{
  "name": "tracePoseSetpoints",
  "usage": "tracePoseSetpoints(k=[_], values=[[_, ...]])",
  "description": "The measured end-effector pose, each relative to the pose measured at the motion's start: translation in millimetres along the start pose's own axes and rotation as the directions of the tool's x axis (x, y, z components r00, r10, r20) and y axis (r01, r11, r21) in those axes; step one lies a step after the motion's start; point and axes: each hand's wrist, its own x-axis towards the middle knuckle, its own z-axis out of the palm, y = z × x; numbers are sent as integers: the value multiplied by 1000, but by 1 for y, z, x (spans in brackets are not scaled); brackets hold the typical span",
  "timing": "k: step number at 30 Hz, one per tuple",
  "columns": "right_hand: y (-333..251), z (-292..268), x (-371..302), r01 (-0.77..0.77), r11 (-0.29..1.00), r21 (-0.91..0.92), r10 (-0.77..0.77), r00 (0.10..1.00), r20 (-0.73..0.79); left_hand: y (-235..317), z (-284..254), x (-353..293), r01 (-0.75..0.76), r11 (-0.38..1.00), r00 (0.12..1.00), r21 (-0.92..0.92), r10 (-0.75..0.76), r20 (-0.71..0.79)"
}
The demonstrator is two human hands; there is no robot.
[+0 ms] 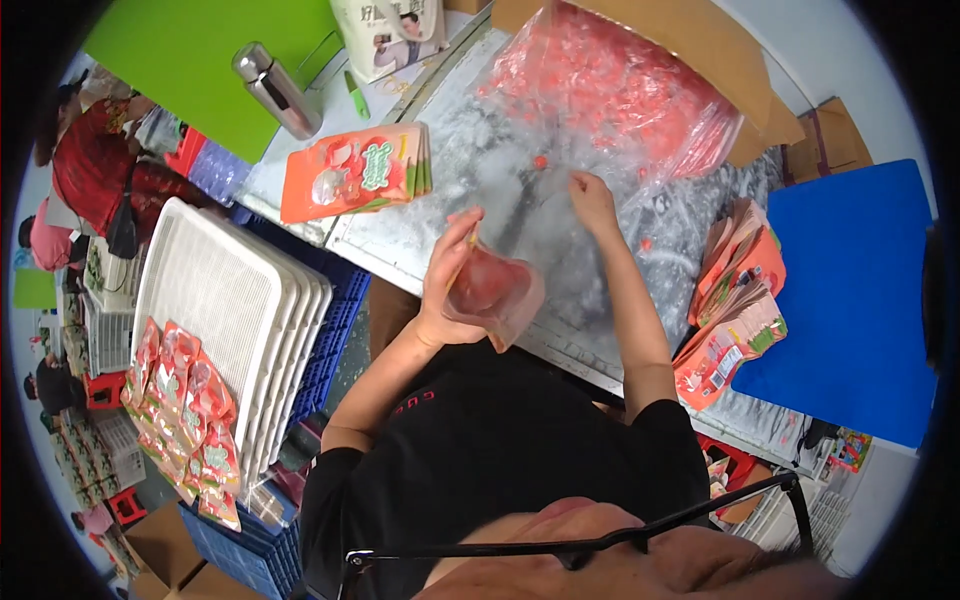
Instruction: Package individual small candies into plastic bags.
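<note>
My left hand (448,285) is closed around a plastic pouch (492,292) whose clear side shows red inside. It holds the pouch tilted above the table's near edge. My right hand (592,202) hovers over the powdery tabletop (500,210) with its fingers curled together. Whatever lies between those fingers is hidden. Just beyond them a small red piece (541,162) rests on the table, and another red piece (645,244) lies right of my forearm. Past my left hand, flat printed red pouches (350,175) sit in a stack.
A clear bag of red pieces (610,85) fills a cardboard box (765,95) at the back. More pouches (735,300) stand beside a blue board (850,300). On the left, stacked white trays (215,270) carry several pouches (185,420). A steel flask (275,90) and green knife (357,95) lie farther back.
</note>
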Motion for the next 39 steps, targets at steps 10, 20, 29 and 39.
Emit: tracePoseSetpoints(k=[10,20,29,39], values=[[44,-56,157,104,912,-397,-299,830,-472,15,-18,-16,478,872,873,110,-456,-174],[37,30,58,317,839,-443,-361,933,-15,7,-20,-48,630,773,762,76,-596,-254],[12,5,-34,153,505,849,-79,988,-131,15,-26,-56,631,769,760,102,-587,-277],[40,8,-48,379,893,-241,-410,907,-94,23,-25,-59,633,767,758,105,-587,-283]])
